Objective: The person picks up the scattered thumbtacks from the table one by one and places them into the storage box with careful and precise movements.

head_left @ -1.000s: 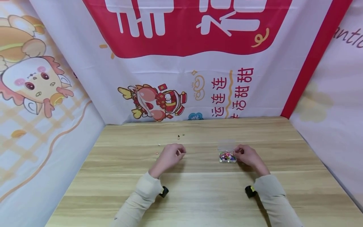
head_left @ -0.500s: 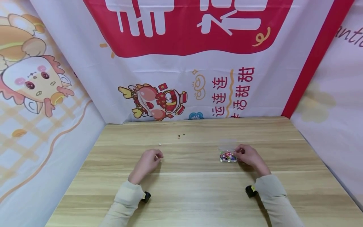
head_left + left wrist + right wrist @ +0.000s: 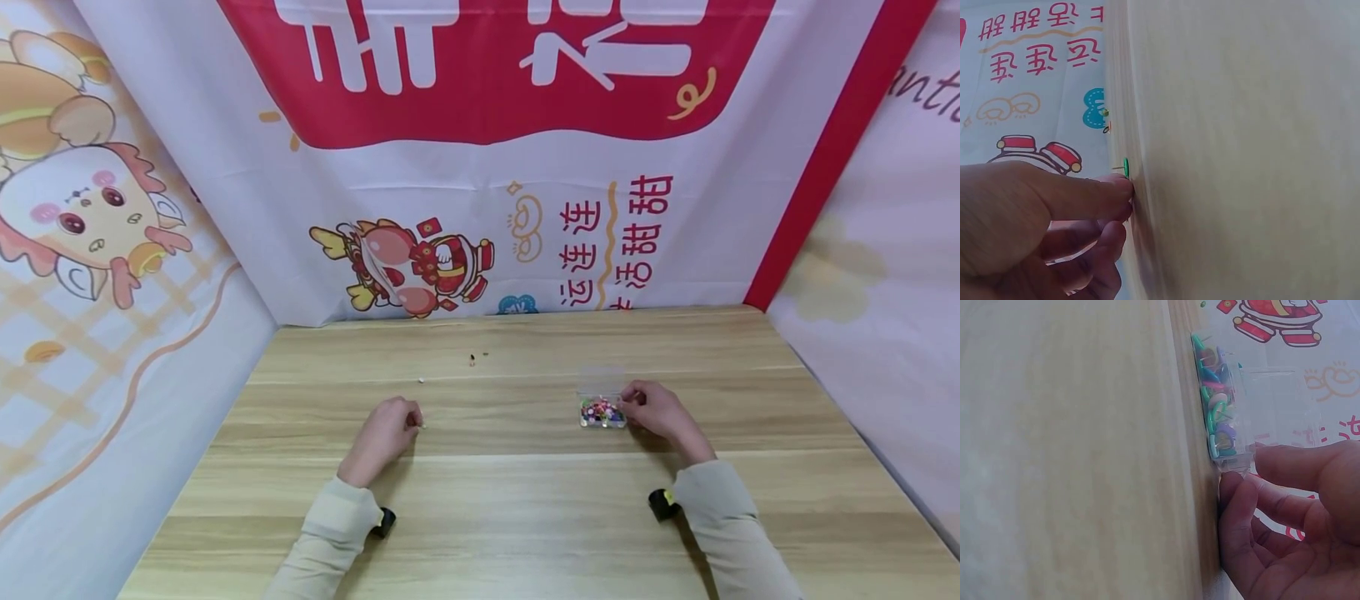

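In the left wrist view my left hand (image 3: pixel 1079 219) has thumb and index finger together at a green thumbtack (image 3: pixel 1126 167), whose pin points away from the tabletop. From the head view, that left hand (image 3: pixel 386 437) is low over the left part of the table. My right hand (image 3: pixel 656 410) grips the right side of a small clear plastic box (image 3: pixel 602 424), its lid (image 3: pixel 600 380) hinged back. Colourful thumbtacks (image 3: pixel 1219 415) fill the box, and in the right wrist view the thumb and fingers of my right hand (image 3: pixel 1291 512) pinch its near end.
A white tack (image 3: pixel 421 380) lies behind my left hand. Farther back on the wooden table (image 3: pixel 517 517) are a small dark-and-orange piece (image 3: pixel 472 360) and another tiny piece (image 3: pixel 486 354). A printed cloth backdrop (image 3: pixel 420 183) rises at the table's far edge.
My left hand has moved left from the table's middle and then lowered its fingertips to the wood. The right hand and the box have stayed in place.
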### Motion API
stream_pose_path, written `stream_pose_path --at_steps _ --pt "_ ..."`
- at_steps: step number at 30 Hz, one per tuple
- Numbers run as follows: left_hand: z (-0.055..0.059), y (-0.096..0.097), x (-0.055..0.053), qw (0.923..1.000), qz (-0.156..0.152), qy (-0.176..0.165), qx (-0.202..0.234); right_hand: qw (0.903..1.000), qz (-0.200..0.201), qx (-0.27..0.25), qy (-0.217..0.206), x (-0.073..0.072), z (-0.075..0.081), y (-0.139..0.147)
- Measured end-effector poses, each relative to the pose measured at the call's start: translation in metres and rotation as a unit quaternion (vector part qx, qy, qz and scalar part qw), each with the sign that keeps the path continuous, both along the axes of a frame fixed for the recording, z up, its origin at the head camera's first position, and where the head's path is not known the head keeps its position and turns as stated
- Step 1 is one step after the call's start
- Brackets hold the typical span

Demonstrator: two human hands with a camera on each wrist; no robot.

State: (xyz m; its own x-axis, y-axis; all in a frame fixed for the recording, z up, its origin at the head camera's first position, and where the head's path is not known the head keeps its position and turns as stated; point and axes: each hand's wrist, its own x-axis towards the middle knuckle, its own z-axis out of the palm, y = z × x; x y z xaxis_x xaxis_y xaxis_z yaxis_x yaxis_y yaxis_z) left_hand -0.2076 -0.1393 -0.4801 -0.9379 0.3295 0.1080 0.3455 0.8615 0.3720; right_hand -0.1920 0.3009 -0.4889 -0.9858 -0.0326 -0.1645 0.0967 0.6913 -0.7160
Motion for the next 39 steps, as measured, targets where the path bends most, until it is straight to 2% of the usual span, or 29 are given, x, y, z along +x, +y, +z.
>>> stream_pose_path --at_steps 16,25,28,32,39 --pt "0.003 -0.001 0.002 0.9998 0.016 -0.010 0.008 1.0000 -0.002 -0.007 0.003 0.003 0.000 -0.001" --pt "0.016 0.016 0.009 0.9968 -0.002 -0.051 0.061 0.9999 -0.004 -0.009 -0.003 0.002 0.002 -0.002" --pt "0.018 0.025 0.010 0.9963 -0.012 -0.054 0.067 0.9999 -0.004 -0.011 -0.003 0.002 0.001 -0.002" --pt "0.019 0.038 0.010 0.9943 -0.039 -0.055 0.083 0.9999 -0.005 -0.011 0.000 0.002 0.001 -0.001" --pt "0.022 0.070 0.008 0.9837 -0.095 -0.082 0.129 0.9999 -0.007 -0.013 -0.003 0.003 0.001 -0.001"
